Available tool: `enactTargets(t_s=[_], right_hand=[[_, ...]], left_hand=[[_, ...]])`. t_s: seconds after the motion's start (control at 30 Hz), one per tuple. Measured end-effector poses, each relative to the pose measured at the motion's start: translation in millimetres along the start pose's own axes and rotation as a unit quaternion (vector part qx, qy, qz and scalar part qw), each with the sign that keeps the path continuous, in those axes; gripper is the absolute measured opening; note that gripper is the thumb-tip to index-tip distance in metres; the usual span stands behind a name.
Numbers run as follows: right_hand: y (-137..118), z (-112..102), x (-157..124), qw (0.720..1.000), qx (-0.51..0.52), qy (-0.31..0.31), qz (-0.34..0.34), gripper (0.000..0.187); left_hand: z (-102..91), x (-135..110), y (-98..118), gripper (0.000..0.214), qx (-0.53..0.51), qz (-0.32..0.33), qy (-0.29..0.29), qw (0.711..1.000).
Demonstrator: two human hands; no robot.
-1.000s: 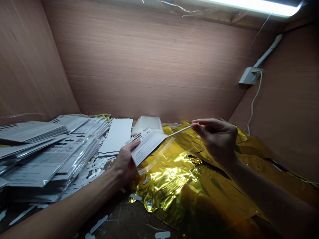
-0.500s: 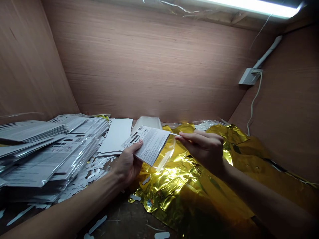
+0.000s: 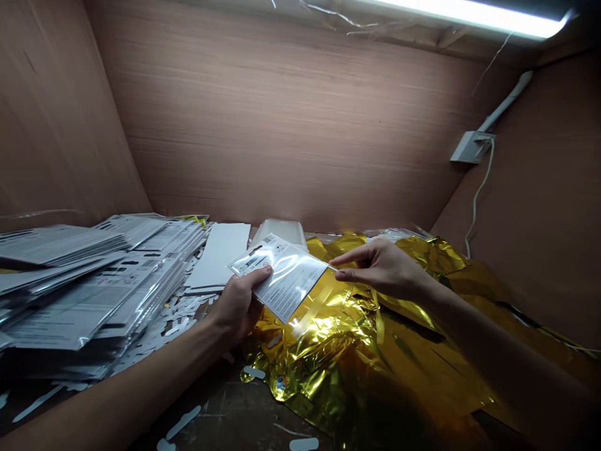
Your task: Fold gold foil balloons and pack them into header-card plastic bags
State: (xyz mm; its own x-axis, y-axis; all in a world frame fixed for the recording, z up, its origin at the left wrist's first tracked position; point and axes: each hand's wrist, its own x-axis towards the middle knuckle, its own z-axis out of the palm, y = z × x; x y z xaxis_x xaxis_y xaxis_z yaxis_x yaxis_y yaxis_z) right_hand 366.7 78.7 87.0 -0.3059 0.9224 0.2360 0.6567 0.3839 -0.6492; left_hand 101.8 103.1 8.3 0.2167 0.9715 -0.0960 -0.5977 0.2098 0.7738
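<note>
White stick [image 3: 332, 267] has slid deeper into printed-card pkt [image 3: 293, 279] (tip out), looks nearly seated; L hand [image 3: 238, 307] grips pkt, R hand [image 3: 387, 266] pinches tip.

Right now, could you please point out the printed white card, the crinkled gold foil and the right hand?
Printed white card [image 3: 293, 282]: head view, middle of printed face.
Crinkled gold foil [image 3: 348, 333]: head view, creased shiny surface.
Right hand [image 3: 384, 264]: head view, its middle.
</note>
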Motion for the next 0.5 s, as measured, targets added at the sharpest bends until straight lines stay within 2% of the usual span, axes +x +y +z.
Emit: enactTargets(t_s=[0.17, 0.33, 0.5], right_hand=[[-1.5, 5.8, 0.6, 1.0, 0.001, -0.012, 0.021, 0.041], [-6.4, -2.5, -3.2, 0.992, -0.012, -0.116, -0.056, 0.026], [-12.9, -12.2, -5.4, 0.979, -0.051, -0.179, -0.084, 0.027]], left_hand=[[3.8, -7.1, -0.7, 0.013, 0.031, -0.013, -0.016, 0.999], [5.9, -7.6, -2.5, 0.012, 0.049, -0.003, -0.016, 0.999], [4.6, -6.1, -5.4, 0.015, 0.052, -0.003, -0.028, 0.998]])
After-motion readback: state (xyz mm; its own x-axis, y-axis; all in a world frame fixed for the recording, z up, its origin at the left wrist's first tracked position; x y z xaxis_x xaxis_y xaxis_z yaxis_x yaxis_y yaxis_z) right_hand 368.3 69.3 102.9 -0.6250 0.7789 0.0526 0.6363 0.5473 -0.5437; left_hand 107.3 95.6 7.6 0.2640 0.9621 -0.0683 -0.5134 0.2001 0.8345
